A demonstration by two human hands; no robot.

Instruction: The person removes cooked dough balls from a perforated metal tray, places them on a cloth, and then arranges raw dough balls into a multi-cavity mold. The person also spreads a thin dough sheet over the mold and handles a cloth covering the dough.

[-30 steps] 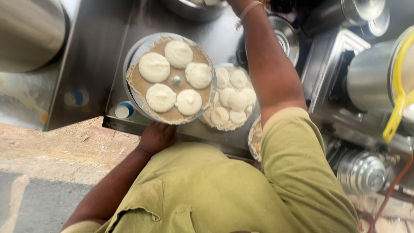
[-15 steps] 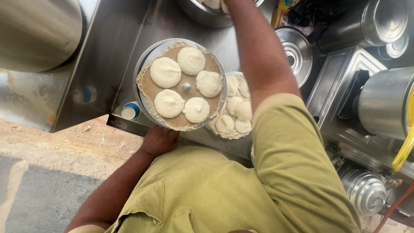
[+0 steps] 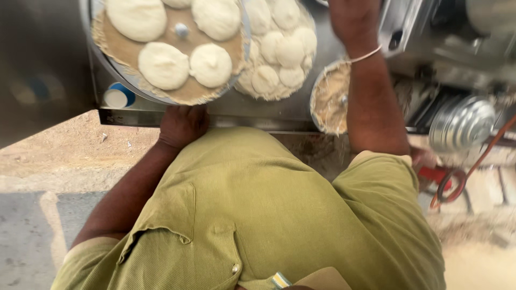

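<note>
The left hand [image 3: 181, 124] is at the near edge of the steel desk [image 3: 269, 110], its fingers curled over and under that edge, so only the knuckles and the back of the hand show. Whether the fingers grasp the underside of the round tray [image 3: 102, 53] or only the desk edge cannot be told, since the tips are hidden. The tray sits just above and beyond these fingers, overhanging the desk edge, lined with a brown cloth [image 3: 129, 51] and carrying white steamed cakes [image 3: 164, 65] set around a small metal knob [image 3: 181, 30] at its centre. A small white and blue cup [image 3: 118, 96] stands to the left of the fingers, just under the tray's rim.

The right hand [image 3: 352, 21] reaches far forward over the desk, a thin bangle [image 3: 368, 53] on the wrist; its fingers run out of the top of the frame, so their state cannot be told. To the left of this hand lies a heap of loose white cakes [image 3: 279, 51], touching the tray's right side. Just below the wrist and partly behind the forearm sits a second round tray [image 3: 329, 99] with a bare, damp cloth. Further right, beyond the forearm, a ribbed steel lid [image 3: 462, 122] rests lower down beside an orange hose [image 3: 473, 166].
</note>
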